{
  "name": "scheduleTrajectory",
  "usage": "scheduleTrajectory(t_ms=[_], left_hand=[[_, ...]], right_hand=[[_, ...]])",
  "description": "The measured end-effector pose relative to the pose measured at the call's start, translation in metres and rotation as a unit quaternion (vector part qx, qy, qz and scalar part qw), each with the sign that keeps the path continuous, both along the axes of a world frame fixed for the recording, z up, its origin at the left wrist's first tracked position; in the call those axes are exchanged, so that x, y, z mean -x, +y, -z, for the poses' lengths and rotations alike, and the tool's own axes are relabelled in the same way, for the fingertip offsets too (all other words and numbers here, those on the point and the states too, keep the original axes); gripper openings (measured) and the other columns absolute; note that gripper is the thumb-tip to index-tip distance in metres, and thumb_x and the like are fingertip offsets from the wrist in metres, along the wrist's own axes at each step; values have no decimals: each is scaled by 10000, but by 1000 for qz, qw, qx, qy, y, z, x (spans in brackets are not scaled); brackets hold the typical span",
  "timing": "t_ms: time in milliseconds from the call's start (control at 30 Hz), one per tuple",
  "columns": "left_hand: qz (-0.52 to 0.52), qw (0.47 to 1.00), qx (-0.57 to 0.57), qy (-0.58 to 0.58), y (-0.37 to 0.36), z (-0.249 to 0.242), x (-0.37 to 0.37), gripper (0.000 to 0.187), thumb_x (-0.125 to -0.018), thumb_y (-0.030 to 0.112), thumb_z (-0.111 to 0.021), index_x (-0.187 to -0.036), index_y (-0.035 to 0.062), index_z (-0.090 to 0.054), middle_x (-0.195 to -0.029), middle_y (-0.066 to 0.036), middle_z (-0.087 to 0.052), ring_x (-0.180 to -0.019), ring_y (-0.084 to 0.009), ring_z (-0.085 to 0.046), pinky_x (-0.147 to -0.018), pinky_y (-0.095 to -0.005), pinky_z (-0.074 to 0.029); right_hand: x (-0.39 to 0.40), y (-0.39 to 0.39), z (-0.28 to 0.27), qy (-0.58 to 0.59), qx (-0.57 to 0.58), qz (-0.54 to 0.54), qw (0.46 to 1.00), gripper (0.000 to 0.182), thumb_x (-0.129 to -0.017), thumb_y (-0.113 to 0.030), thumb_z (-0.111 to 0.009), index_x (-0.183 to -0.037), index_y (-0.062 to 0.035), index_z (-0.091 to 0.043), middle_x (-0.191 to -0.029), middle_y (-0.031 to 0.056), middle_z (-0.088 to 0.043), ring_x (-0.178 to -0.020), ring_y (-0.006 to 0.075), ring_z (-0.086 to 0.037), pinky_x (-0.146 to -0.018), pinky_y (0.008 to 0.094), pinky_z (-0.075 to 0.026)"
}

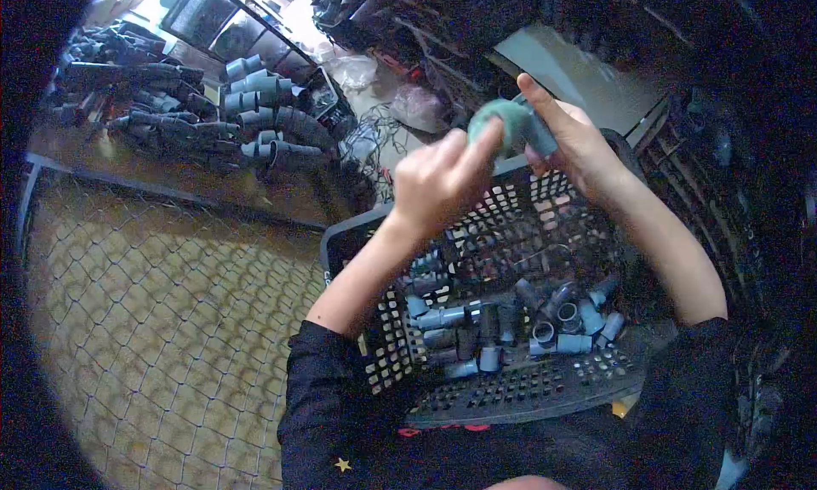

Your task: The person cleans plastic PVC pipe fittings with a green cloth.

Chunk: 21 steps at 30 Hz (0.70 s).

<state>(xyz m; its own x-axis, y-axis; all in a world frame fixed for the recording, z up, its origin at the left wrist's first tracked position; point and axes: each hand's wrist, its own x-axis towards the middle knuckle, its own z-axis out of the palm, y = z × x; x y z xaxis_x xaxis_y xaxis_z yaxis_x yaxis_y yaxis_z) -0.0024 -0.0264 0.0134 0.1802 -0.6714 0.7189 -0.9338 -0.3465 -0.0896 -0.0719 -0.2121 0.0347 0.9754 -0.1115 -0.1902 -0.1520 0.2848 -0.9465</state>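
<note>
My left hand [438,179] is closed on a green scouring pad [492,116], with a finger pressed against it. The pad is blurred and covers one end of a grey plastic pipe fitting [539,136]. My right hand [572,141] grips that fitting from the right, thumb pointing up. Both hands are above the far rim of a black plastic basket [362,219]. In the basket lie several loose grey pipe fittings [574,344], some straight and some bent.
On a wooden surface at the upper left, more grey fittings [259,90] are piled up. Chain-link mesh [153,320] spans the lower left. Clear plastic bags [417,105] and tangled dark cords [374,141] lie beyond the basket. A pale flat panel [570,65] is at the upper right.
</note>
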Motion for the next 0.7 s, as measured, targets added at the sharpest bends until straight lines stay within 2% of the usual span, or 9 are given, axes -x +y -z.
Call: scheduleTrajectory(t_ms=[100,167,233,300,367,433,533,633,700], left_hand=[[57,995,-42,-70,-2,6,19,450,-756,187,-660,-1204,176,-629,-656,6,-488,-461,-134,-506,-418,-298,-423],[43,995,-45,-82,-1,-3,10,426,-767,187,-663,-1192,169,-630,-647,1,-477,-453,-141,-502,-415,-299,-418],[-58,997,-32,-35,-1,-13,1,402,-772,229,-652,-1168,176,-608,-632,25,-431,-481,-114,-526,-421,-280,-442],[-62,997,-36,-38,4,-14,-1,390,-775,220,-645,-1161,174,-611,-629,27,-431,-467,-112,-523,-419,-287,-445],[13,997,-54,-52,3,-5,12,381,-778,215,-639,-1157,185,-616,-629,28,-430,-468,-105,-520,-419,-283,-442],[25,992,-68,-99,-2,-3,21,371,-782,191,-628,-1153,213,-624,-641,28,-449,-478,-106,-526,-424,-283,-445],[-29,999,-14,27,1,-9,4,410,-782,158,-641,-1190,172,-606,-654,-12,-484,-482,-167,-544,-428,-312,-455],[2,1000,-21,22,10,-10,6,436,-765,158,-649,-1198,154,-600,-651,-27,-482,-475,-176,-546,-426,-318,-456],[100,992,-72,19,8,-13,17,448,-737,146,-672,-1183,140,-629,-688,-21,-519,-497,-180,-554,-453,-318,-461]], right_hand=[[-6,5,6,-47,32,14,998,483,-821,-568,-672,-879,-89,-657,-720,-35,-601,-621,53,-558,-603,224,-454],[-1,4,0,-39,16,8,999,519,-822,-581,-662,-890,-67,-683,-761,-14,-638,-650,59,-575,-643,217,-456],[-4,-1,6,-4,13,13,1000,520,-837,-576,-647,-886,-61,-696,-779,-1,-656,-665,64,-583,-656,220,-461],[-4,0,6,4,10,25,1000,522,-851,-574,-629,-875,-58,-703,-783,6,-665,-672,66,-586,-662,220,-461],[-2,5,3,-13,9,48,999,526,-866,-574,-609,-857,-57,-704,-772,7,-666,-671,66,-584,-659,218,-458],[-7,1,12,-23,33,51,998,538,-872,-577,-599,-857,-50,-706,-772,6,-666,-665,64,-582,-658,220,-459],[-2,3,12,-27,24,36,999,549,-880,-578,-586,-859,-43,-709,-773,6,-666,-659,61,-579,-655,218,-458],[-5,5,11,-20,6,14,1000,543,-920,-551,-539,-916,-36,-710,-787,15,-672,-663,65,-585,-659,215,-465],[-2,9,9,-33,-7,15,999,539,-939,-536,-515,-946,-32,-707,-798,17,-673,-672,68,-589,-658,222,-470]])
